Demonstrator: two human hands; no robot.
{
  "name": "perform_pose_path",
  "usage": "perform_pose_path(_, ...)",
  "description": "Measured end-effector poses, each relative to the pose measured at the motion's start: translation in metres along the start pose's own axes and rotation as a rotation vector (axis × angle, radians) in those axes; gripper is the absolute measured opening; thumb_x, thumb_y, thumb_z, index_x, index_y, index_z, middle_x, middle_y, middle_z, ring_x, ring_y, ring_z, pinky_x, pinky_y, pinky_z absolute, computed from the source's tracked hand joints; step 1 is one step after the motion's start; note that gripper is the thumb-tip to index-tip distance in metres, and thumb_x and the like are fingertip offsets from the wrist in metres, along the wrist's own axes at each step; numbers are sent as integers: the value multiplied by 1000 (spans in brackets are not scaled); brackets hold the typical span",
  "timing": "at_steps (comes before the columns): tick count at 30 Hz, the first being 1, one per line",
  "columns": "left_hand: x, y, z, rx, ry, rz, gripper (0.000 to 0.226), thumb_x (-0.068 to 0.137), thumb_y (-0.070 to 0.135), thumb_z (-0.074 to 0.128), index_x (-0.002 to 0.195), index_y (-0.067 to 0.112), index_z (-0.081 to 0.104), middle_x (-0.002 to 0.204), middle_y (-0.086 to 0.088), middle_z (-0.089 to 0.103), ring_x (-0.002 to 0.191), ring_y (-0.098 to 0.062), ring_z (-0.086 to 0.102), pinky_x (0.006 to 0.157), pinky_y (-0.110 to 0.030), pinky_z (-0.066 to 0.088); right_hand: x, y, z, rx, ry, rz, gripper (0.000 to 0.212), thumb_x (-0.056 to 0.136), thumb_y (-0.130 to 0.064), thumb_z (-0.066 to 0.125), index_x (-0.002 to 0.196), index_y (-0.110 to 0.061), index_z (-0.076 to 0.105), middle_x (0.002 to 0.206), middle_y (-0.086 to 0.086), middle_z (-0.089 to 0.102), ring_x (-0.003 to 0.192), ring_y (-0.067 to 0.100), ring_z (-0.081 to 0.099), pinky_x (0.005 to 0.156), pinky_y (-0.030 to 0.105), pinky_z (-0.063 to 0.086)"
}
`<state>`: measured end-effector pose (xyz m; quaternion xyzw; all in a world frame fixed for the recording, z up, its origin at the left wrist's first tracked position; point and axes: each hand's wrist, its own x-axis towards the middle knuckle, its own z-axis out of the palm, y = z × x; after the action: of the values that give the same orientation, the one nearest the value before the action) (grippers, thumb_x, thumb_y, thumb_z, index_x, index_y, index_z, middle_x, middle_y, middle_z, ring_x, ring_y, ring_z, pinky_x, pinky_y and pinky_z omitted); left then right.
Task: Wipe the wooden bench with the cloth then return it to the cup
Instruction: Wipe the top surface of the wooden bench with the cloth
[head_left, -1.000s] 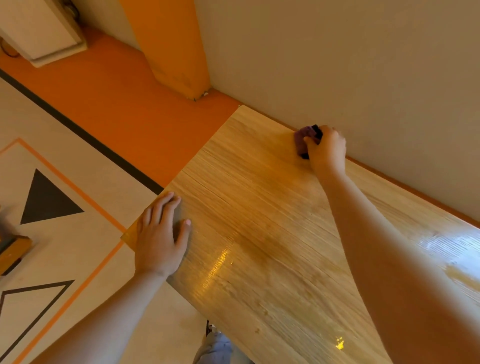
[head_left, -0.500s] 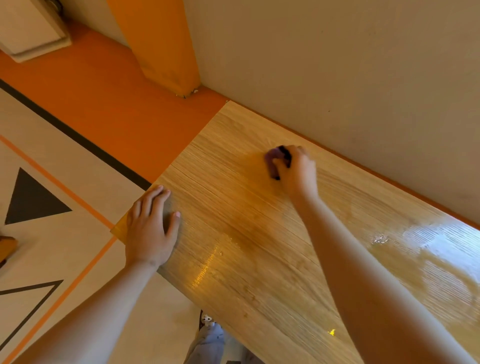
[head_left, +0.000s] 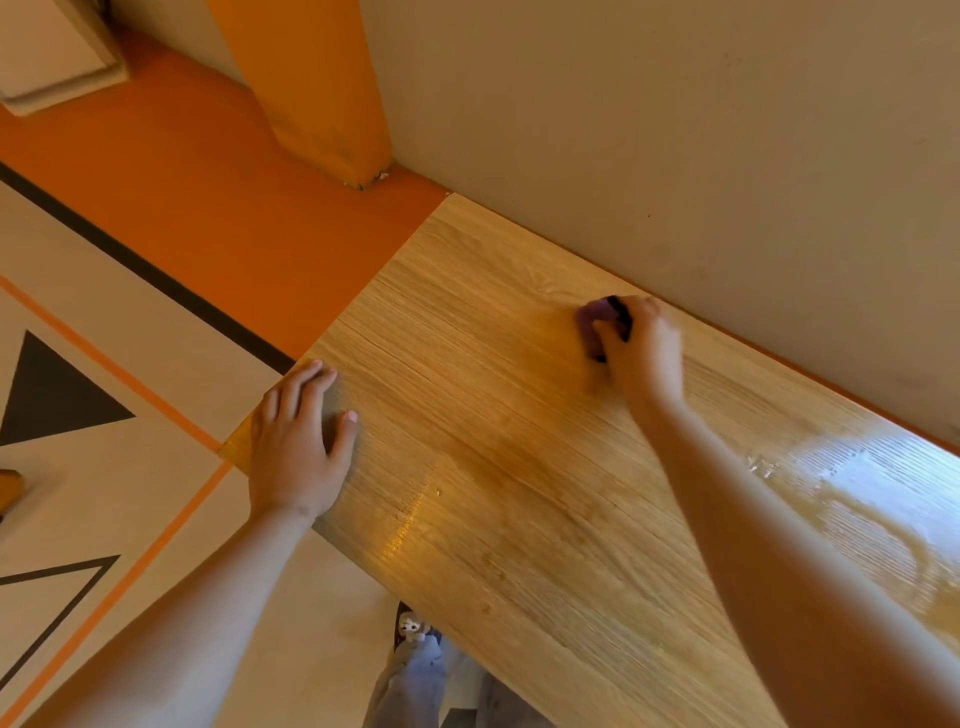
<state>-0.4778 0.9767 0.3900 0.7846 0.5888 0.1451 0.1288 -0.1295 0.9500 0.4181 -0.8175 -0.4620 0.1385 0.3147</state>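
The light wooden bench (head_left: 519, 467) runs along the wall from the centre to the lower right. My right hand (head_left: 641, 348) grips a small dark purple cloth (head_left: 597, 314) and presses it on the bench near the wall. The cloth is mostly hidden under my fingers. My left hand (head_left: 293, 441) lies flat on the bench's left corner, fingers straight. A wet shiny patch (head_left: 872, 478) shows on the bench at the right. No cup is in view.
The beige wall (head_left: 675, 130) borders the bench's far edge. An orange pillar (head_left: 311, 88) stands at the bench's far end. Orange and beige floor (head_left: 156, 218) with black triangles lies left. My legs and a shoe (head_left: 415, 629) show below the front edge.
My right hand slid the cloth away from the wall toward the front, then back toward the wall. My left hand stayed flat on the corner.
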Motion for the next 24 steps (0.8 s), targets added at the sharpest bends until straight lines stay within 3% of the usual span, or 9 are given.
perform_pose_path(7, -1, 1, -1, 2, 4, 8, 53, 91, 45, 39, 136, 17, 49, 146, 0, 41, 131, -24, 36, 105, -44, 32, -69, -56, 47, 34, -314, -343, 22, 88, -12, 59, 109, -9, 65, 105, 8, 59, 104, 24, 50, 86, 32, 43)
perform_pose_path(9, 0, 1, 0, 3, 5, 2, 52, 92, 44, 40, 136, 17, 49, 146, 0, 41, 132, -24, 36, 106, -44, 32, -58, -43, 35, 2, -306, -323, 22, 89, -14, 59, 110, -9, 65, 106, 7, 60, 104, 24, 50, 85, 31, 43)
perform_pose_path(15, 0, -1, 1, 9, 6, 6, 52, 92, 43, 40, 135, 16, 48, 145, -1, 42, 132, -24, 36, 107, -43, 31, -16, -6, 5, -38, -61, 1, 22, 91, -20, 59, 110, -11, 62, 107, 6, 57, 102, 26, 54, 84, 36, 48)
perform_pose_path(21, 0, -2, 0, -16, 4, 16, 51, 93, 43, 42, 136, 16, 48, 147, 0, 40, 133, -24, 34, 107, -44, 30, -105, -78, 61, 53, -280, -252, 22, 89, -22, 56, 105, -11, 66, 105, 6, 60, 102, 23, 51, 84, 35, 48)
perform_pose_path(24, 0, -2, 1, 3, 20, 19, 52, 92, 43, 41, 135, 15, 48, 146, -3, 42, 133, -26, 35, 107, -45, 30, -152, -104, 69, 72, -351, -360, 41, 87, -36, 41, 99, -6, 67, 98, 8, 62, 94, 23, 52, 78, 32, 48)
